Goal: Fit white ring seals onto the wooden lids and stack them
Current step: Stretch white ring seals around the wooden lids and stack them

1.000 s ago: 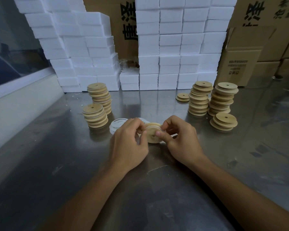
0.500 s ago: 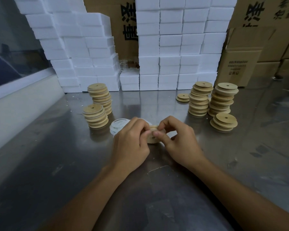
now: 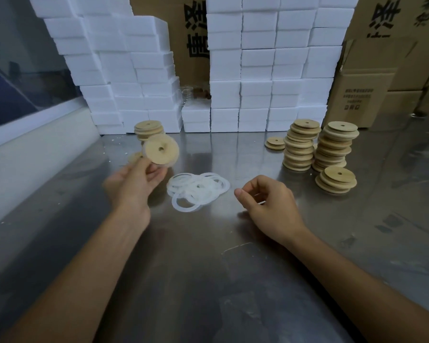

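a: nearest, the right hand (image 3: 270,201) hangs over the worktop (image 3: 208,280), grip loosely curled, grasping nothing i can make out.

b: just beyond lie the white ring seals (image 3: 196,190). the left hand (image 3: 134,184)?

a: grip pinching a wooden lid (image 3: 161,149), lifted and tilted.

b: i'd level it over the left stacks (image 3: 148,128) and lower it squarely. the right stacks (image 3: 317,144) look crooked.

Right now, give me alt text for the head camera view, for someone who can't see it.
The left hand holds up a wooden lid while the right hand hangs loosely curled over a steel table, with a pile of white rings lying between them. Stacks of wooden lids stand to the right, in front of white foam blocks.
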`<state>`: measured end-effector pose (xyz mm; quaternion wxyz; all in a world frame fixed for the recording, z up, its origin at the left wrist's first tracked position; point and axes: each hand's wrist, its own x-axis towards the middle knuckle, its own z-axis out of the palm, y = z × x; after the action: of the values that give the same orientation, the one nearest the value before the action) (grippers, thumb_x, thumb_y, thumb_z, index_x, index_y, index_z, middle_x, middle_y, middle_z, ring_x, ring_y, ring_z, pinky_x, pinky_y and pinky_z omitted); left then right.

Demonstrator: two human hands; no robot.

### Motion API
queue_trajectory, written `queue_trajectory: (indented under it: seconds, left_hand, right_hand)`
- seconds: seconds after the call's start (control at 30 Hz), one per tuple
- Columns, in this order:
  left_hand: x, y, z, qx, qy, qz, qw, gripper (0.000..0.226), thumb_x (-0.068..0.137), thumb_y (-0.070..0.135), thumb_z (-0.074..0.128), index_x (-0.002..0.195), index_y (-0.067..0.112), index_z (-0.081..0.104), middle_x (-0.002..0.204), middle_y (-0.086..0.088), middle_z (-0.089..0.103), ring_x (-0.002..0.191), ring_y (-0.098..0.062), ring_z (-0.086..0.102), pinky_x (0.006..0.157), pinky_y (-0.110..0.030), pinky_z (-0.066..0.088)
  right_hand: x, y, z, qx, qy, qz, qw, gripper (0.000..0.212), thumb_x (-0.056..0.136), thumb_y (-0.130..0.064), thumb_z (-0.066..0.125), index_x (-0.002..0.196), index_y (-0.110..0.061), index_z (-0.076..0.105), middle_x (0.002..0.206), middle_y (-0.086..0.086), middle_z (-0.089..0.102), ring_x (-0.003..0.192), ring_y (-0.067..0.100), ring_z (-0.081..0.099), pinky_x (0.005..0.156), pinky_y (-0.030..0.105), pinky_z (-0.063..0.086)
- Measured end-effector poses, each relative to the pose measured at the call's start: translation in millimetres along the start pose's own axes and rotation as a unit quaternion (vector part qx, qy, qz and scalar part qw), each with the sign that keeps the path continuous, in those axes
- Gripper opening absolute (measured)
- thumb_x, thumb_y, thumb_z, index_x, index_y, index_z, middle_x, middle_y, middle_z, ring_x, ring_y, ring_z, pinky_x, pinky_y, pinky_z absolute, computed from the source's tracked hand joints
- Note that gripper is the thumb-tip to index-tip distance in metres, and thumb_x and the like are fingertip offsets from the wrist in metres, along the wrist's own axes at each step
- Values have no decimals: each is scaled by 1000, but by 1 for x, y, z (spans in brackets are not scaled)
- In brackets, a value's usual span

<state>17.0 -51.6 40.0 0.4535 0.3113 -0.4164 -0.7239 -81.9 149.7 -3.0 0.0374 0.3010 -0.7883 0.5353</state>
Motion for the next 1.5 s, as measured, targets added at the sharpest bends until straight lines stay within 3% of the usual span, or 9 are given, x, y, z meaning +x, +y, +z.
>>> queue_trajectory:
  seconds: [0.23,0.43,0.63,0.73,0.87,0.93,1.03,1.17,1.5]
  left_hand:
    - [29,8,-15,-90,13,-96,991,12,87,5,70,95,-1,65,90,-11,73,74,-14,75,62,-18,57]
    - [40,5,-16,-107,22,-101,989,17,86,6,72,100,-2,64,91,-11,74,74,-14,75,62,-20,58]
    - [31,-11,-13,107,25,60,992,14,89,13,67,76,11,64,65,-2,67,49,-10,67,48,-18,51]
    - [17,-27,-11,289,-74,201,933,14,86,15,69,73,18,69,55,5,66,48,-11,63,47,-20,50]
    - [4,-45,-11,463,-222,382,768,5,81,23,76,80,21,71,67,13,63,60,-5,58,59,-25,46]
    - [1,-49,-12,498,-268,392,726,15,77,29,79,87,21,72,74,12,61,63,-3,53,60,-23,41]
    - [-1,-50,-12,535,-288,382,696,28,74,37,82,94,19,73,92,9,62,71,-4,50,66,-18,38]
    - [-5,-47,-10,560,-295,377,676,31,79,36,78,103,17,76,104,-1,66,88,-15,56,80,-29,45]
    - [-12,-42,-7,590,-310,401,629,16,95,17,59,91,10,72,93,-8,64,91,-27,57,82,-44,46]
  right_hand:
    - [-2,-4,1,4,-12,1,1000,16,88,-28,72,76,-22,64,68,-7,68,55,-1,62,48,6,42]
    - [-2,-5,0,4,-19,4,1000,15,88,-29,72,78,-22,65,70,-8,67,59,2,65,48,12,47]
    - [3,1,-6,-63,35,-27,997,13,89,-32,69,81,-23,65,76,-13,66,76,2,62,65,15,48]
    - [10,6,-22,-156,106,-45,981,9,90,-29,66,94,-20,66,96,-8,67,95,12,60,83,31,48]
    - [18,19,-47,-323,177,63,927,31,86,-32,62,111,-15,57,124,10,54,122,33,42,100,49,31]
    - [20,25,-56,-358,171,116,911,42,84,-33,61,120,-14,51,138,15,43,136,36,28,106,54,25]
    - [24,30,-63,-365,130,188,902,56,84,-34,61,131,-11,44,152,17,31,146,36,14,111,57,18]
    - [28,35,-62,-394,131,197,888,46,82,-27,62,122,-10,47,137,18,44,130,38,32,102,54,29]
    - [29,38,-68,-374,149,218,889,46,84,-18,61,127,-13,48,133,19,42,126,41,37,102,53,30]
